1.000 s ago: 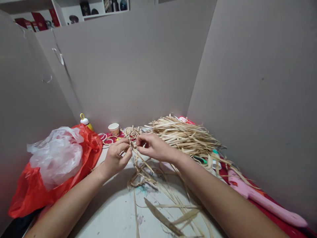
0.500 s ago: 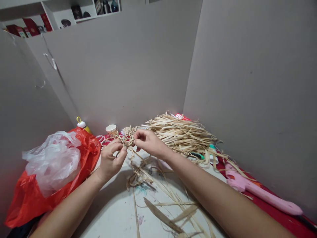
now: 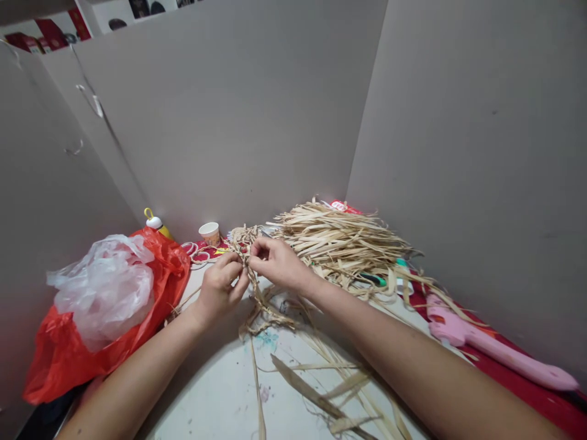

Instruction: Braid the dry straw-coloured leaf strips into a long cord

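Note:
Close together over the white board [image 3: 215,385], both hands pinch a braided straw cord [image 3: 257,299]. My left hand [image 3: 223,281] grips it from the left, thumb and fingers closed. On the other side my right hand [image 3: 275,263] pinches it at nearly the same spot, index finger bent. The cord hangs below the fingertips and lies in a loose, knotted bunch on the board. Exactly what lies between the fingertips is partly hidden. Loose flat straw strips [image 3: 307,391] are scattered in front of me.
A large heap of dry straw [image 3: 343,238] lies at the back right. The pink tool [image 3: 499,351] rests on red cloth at the right. At left sit a red plastic bag [image 3: 59,354] and a clear bag [image 3: 110,287]; behind are a paper cup [image 3: 210,233] and a yellow-and-white bottle [image 3: 158,225].
My left hand has moved right, closer to my right hand. The cord between them, spread sideways before, now hangs more upright. The view has tilted slightly down.

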Motion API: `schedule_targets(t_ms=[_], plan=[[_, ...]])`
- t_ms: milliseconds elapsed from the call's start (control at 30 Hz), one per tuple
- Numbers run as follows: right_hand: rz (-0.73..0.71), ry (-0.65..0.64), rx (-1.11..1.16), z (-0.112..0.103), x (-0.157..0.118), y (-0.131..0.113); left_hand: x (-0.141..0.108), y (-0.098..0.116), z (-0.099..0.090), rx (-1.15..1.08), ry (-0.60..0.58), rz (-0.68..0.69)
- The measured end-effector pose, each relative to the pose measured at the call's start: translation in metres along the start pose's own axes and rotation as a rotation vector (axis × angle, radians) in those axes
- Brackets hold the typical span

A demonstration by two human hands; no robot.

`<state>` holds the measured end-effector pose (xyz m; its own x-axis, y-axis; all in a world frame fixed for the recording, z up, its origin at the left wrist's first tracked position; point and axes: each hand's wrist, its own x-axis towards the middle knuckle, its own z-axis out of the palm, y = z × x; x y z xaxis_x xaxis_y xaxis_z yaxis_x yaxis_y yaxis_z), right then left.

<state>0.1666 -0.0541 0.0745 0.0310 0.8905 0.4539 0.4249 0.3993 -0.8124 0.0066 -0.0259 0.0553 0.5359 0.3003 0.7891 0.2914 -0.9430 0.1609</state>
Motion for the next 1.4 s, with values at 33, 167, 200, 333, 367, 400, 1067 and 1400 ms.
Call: schedule_targets(t_ms=[33, 167, 200, 333, 367, 400, 1067, 1400], plan=[[-0.079, 0.024, -0.037, -0.002, 0.001, 0.002, 0.001, 0.0, -0.001, -0.027, -0.003, -0.019], [-0.179, 0.021, 0.016, -0.011, 0.007, 0.01, 0.008, -0.001, -0.006, -0.266, -0.045, -0.218], [-0.104, -0.013, 0.094, -0.012, 0.008, 0.012, 0.01, -0.002, -0.007, -0.36, -0.069, -0.296], [0.226, -0.093, 0.522, -0.012, 0.01, 0.014, 0.013, -0.01, -0.009, -0.759, -0.081, -0.603], [0.277, -0.088, 0.614, -0.011, 0.01, 0.014, 0.013, -0.012, -0.008, -0.84, -0.063, -0.659], [0.317, -0.08, 0.691, -0.01, 0.01, 0.014, 0.012, -0.013, -0.008, -0.911, -0.044, -0.702], [-0.009, 0.018, 0.842, -0.083, 0.019, 0.025, 0.017, -0.046, -0.025, -1.321, 0.091, -1.058], [0.443, 0.293, 0.679, -0.111, 0.028, 0.047, 0.004, -0.047, -0.007, -1.267, -0.246, -0.995]])
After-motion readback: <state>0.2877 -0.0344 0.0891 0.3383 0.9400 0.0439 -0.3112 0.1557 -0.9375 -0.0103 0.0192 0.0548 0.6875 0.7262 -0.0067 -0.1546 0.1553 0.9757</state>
